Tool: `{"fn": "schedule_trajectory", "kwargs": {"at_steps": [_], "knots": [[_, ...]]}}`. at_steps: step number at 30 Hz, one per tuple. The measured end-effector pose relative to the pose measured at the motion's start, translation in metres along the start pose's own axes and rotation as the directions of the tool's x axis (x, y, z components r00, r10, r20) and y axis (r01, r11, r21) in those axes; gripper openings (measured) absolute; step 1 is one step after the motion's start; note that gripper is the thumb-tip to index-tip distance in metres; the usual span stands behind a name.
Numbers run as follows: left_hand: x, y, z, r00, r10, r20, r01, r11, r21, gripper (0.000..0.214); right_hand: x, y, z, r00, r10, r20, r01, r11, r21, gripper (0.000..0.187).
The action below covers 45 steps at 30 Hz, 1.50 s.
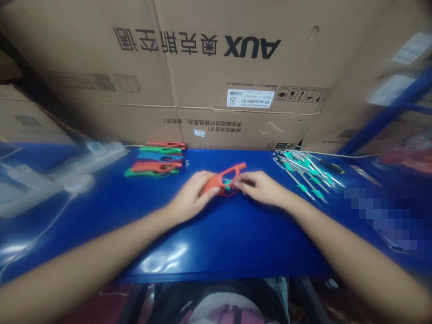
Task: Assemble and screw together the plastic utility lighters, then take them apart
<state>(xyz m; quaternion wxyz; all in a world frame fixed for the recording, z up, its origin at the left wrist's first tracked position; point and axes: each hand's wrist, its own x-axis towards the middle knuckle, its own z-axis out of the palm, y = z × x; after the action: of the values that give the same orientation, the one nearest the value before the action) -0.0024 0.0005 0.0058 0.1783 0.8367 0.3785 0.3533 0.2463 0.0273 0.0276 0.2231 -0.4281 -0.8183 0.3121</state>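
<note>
An orange plastic lighter housing [213,183], with a loop-shaped opening, is held tilted above the blue table. My left hand [194,194] wraps round its wide end, thumb along the near side. A small green part [227,183] shows inside the opening. At the housing's right edge, my right hand [258,186] is closed in a pinch, its fingertips against the loop; what lies between them is hidden. To the left lies a row of similar housings [158,157] in orange, green and blue. On the right is a pile of thin metal rods with green parts [307,171].
A large cardboard box [202,81] with upside-down print stands along the back of the blue table [216,243]. At the left lies a white power strip [67,175] with a cable. A blue metal frame [384,112] rises at the right.
</note>
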Motion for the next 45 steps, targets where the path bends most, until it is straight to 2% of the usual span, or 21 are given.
{"fn": "schedule_trajectory", "kwargs": {"at_steps": [3, 9, 13, 19, 21, 23, 25, 30, 34, 37, 39, 41, 43, 45], "knots": [[0.0, 0.002, -0.001, 0.999, -0.014, -0.045, 0.012, 0.998, -0.062, 0.028, -0.002, -0.002, -0.001, 0.998, -0.038, 0.042, 0.042, 0.994, -0.104, 0.026], [0.002, -0.001, -0.001, 0.962, -0.186, -0.198, 0.159, 0.977, -0.142, 0.028, -0.003, -0.001, 0.0, 0.991, -0.1, 0.091, 0.122, 0.947, -0.297, 0.024], [0.001, -0.003, 0.001, 0.95, -0.232, -0.21, 0.194, 0.963, -0.189, 0.023, -0.004, -0.002, 0.0, 0.991, -0.111, 0.072, 0.129, 0.936, -0.327, 0.023], [-0.002, 0.001, -0.002, 0.969, -0.23, -0.086, 0.223, 0.971, -0.082, 0.017, -0.008, -0.008, -0.002, 0.988, -0.143, 0.052, 0.151, 0.889, -0.433, 0.024], [-0.001, 0.0, -0.003, 0.98, -0.193, -0.046, 0.191, 0.981, -0.043, 0.017, -0.008, -0.009, -0.002, 0.985, -0.171, 0.039, 0.17, 0.88, -0.443, 0.023], [-0.001, -0.002, -0.004, 0.991, -0.136, 0.008, 0.136, 0.991, 0.0, 0.03, -0.009, -0.009, -0.002, 0.98, -0.199, 0.019, 0.188, 0.881, -0.434, 0.021], [0.0, -0.005, -0.004, 0.994, -0.096, 0.053, 0.095, 0.995, 0.029, 0.033, -0.009, -0.007, -0.003, 0.974, -0.229, -0.001, 0.206, 0.88, -0.427, 0.02], [0.002, -0.006, -0.004, 0.991, -0.106, 0.079, 0.103, 0.993, 0.052, 0.02, -0.009, -0.005, -0.003, 0.957, -0.288, -0.025, 0.254, 0.88, -0.4, 0.023], [0.009, -0.007, -0.018, 0.987, -0.095, 0.13, 0.083, 0.992, 0.096, 0.011, -0.008, 0.001, -0.014, 0.955, -0.294, -0.024, 0.264, 0.888, -0.377, 0.026], [0.015, -0.017, -0.032, 0.979, -0.169, 0.112, 0.149, 0.974, 0.171, 0.012, -0.006, 0.009, -0.031, 0.959, -0.241, -0.152, 0.193, 0.942, -0.273, 0.031], [0.018, -0.025, -0.037, 0.956, -0.284, 0.072, 0.278, 0.957, 0.083, 0.018, -0.005, 0.012, -0.042, 0.947, -0.187, -0.26, 0.131, 0.967, -0.22, 0.033], [0.019, -0.027, -0.036, 0.917, -0.392, 0.068, 0.398, 0.905, -0.148, 0.027, -0.004, 0.012, -0.045, 0.935, -0.164, -0.314, 0.109, 0.977, -0.185, 0.032], [0.019, -0.02, -0.03, 0.883, -0.456, 0.113, 0.462, 0.8, -0.383, 0.033, -0.005, 0.006, -0.038, 0.937, -0.16, -0.311, 0.122, 0.983, -0.138, 0.026], [0.018, -0.008, -0.021, 0.858, -0.485, 0.169, 0.492, 0.679, -0.545, 0.033, -0.006, -0.003, -0.023, 0.952, -0.158, -0.262, 0.14, 0.986, -0.087, 0.02]]}}
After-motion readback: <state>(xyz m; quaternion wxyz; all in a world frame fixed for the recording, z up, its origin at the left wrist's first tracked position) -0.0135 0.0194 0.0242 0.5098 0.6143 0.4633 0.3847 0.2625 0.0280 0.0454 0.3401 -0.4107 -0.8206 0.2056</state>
